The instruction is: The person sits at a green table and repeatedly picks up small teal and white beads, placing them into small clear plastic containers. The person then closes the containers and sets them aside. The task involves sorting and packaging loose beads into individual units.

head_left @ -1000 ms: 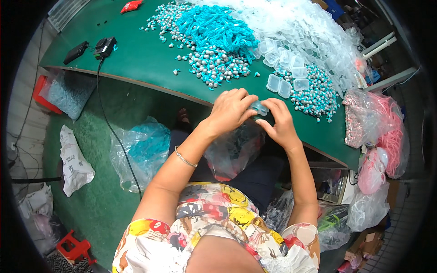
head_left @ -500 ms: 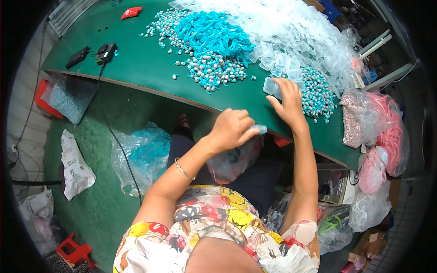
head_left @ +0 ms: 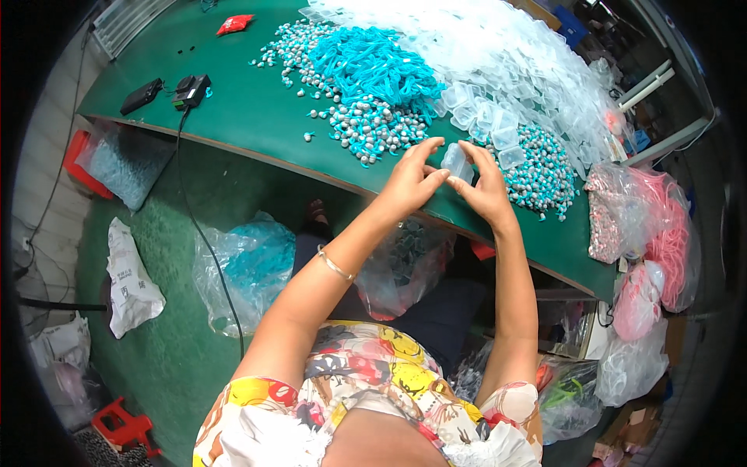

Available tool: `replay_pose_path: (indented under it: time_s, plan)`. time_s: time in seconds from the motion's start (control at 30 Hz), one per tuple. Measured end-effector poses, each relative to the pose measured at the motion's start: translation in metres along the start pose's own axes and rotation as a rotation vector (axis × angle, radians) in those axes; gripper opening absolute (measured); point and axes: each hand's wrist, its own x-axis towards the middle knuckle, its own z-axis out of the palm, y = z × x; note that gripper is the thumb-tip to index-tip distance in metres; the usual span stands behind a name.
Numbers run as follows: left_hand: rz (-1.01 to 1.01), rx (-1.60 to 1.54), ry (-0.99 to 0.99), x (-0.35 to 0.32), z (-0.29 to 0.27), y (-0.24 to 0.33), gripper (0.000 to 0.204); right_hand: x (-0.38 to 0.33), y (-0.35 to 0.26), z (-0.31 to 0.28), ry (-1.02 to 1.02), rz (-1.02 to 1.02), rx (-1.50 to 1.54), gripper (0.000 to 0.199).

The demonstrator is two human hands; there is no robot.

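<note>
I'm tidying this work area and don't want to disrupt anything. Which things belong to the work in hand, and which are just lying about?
Seemingly in use:
- clear case between left hand and right hand
- heaped clear cases
- grey-and-teal pieces

Apparently just lying about:
- red packet
- black corded device
- white sack

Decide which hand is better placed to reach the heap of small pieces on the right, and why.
Probably the right hand: it is nearer that heap, while the left hand lies across the clear box from it.
</note>
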Motion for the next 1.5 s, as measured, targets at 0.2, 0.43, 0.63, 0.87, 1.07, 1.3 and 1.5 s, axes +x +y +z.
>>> replay_pose_path:
  time_s: [0.2, 0.43, 0.63, 0.87, 1.07, 1.3, 1.5]
  plan:
    - [-0.074, 0.049, -0.096, 0.01, 0.004, -0.012, 0.041, -0.006, -0.002, 0.006, 0.006, 0.042, 0.122, 0.064]
    - [-0.025, 0.291, -0.061, 0.009, 0.004, -0.005, 0.042, -0.013, 0.026, 0.016, 0.225, 0.118, 0.46, 0.06]
    - [0.188, 0.773, 0.007, 0.021, 0.003, 0.002, 0.02, -0.037, 0.001, -0.008, 0.309, 0.23, 0.088, 0.047]
    - [0.277, 1.189, -0.084, 0.066, 0.016, -0.017, 0.009, -0.054, 0.002, -0.011, 0.379, 0.425, -0.054, 0.04]
    - [0.433, 1.152, -0.09, 0.06, 0.007, -0.005, 0.008, -0.062, -0.02, -0.014, 0.198, 0.563, -0.279, 0.047]
    - [0.43, 1.275, -0.432, 0.03, -0.052, 0.034, 0.01, -0.038, -0.028, 0.012, 0.132, 0.523, -0.524, 0.05]
    - [0.321, 1.112, -0.265, 0.013, -0.056, 0.028, 0.011, -0.009, -0.02, -0.015, 0.084, 0.42, -0.628, 0.023]
